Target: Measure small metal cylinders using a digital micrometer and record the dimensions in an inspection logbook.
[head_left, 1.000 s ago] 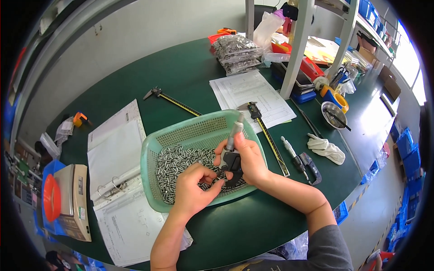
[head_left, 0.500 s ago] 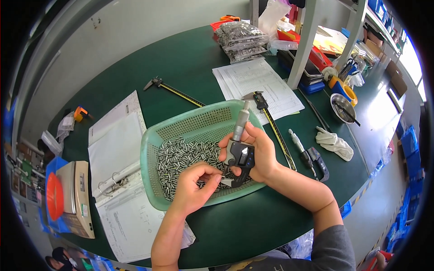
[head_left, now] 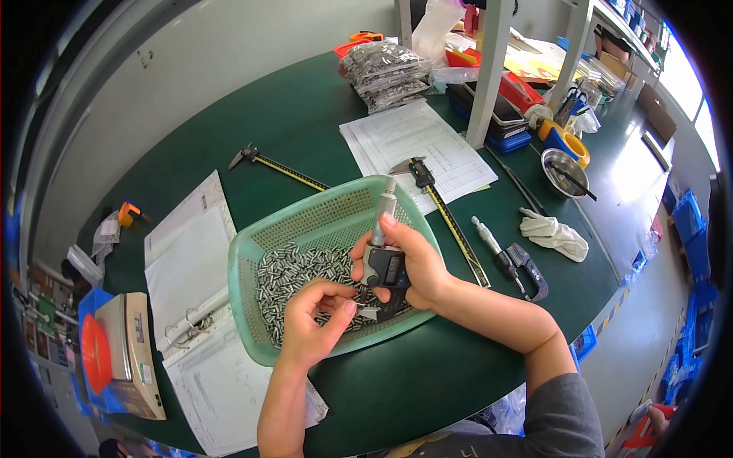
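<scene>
My right hand (head_left: 420,267) is closed around a digital micrometer (head_left: 386,267), its silver thimble pointing up and its dark frame low. The micrometer is tilted over a light green plastic basket (head_left: 243,305) that holds a heap of small metal pins (head_left: 294,275). Beside the micrometer's jaw, my left hand (head_left: 314,320) has thumb and forefinger pinched on a tiny metal pin (head_left: 360,304), mostly hidden by the fingertips. Whether the pin touches the jaw faces I cannot tell.
A caliper (head_left: 450,217) lies right of the basket, another caliper (head_left: 282,168) behind it. A second micrometer (head_left: 510,263), a white glove (head_left: 553,235) and a metal bowl (head_left: 561,183) are at right. An open binder (head_left: 187,252) and a scale (head_left: 137,351) are at left.
The view has shifted slightly. My left hand and the pin have drawn a little away from the micrometer's jaw. My right hand keeps its grip on the micrometer.
</scene>
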### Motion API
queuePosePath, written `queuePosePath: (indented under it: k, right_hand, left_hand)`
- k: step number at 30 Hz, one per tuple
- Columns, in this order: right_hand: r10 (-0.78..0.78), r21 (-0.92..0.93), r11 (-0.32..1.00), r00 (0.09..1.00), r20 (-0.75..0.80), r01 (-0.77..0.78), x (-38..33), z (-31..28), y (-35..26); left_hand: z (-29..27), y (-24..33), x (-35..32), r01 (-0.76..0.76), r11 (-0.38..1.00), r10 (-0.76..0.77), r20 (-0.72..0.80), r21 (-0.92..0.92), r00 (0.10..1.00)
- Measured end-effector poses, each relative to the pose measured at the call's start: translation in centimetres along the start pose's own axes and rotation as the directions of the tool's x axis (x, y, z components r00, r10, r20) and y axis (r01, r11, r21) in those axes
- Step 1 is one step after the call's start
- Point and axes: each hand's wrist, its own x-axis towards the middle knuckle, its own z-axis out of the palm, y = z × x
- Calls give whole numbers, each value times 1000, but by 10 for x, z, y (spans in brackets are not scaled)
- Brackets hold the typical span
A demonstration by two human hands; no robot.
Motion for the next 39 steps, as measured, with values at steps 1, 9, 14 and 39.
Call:
queuePosePath:
  k: [1, 9, 14, 39]
  right_hand:
    - [-14, -9, 1000, 1000, -12, 13, -1, -1, -1]
    - [40, 29, 999, 999, -9, -40, 0, 5, 0]
    - [-96, 104, 989, 994, -53, 101, -8, -3, -6]
    - [-764, -577, -473, 636, -107, -666, -111, -183, -42]
  left_hand:
    - [1, 0, 1, -12, 1000, 12, 14, -8, 1000]
    - [-5, -16, -3, 90, 989, -81, -77, 120, 994]
    - [14, -9, 3, 1, 941, 119, -334, 338, 935]
    - [15, -7, -18, -296, 323, 343, 180, 899, 922]
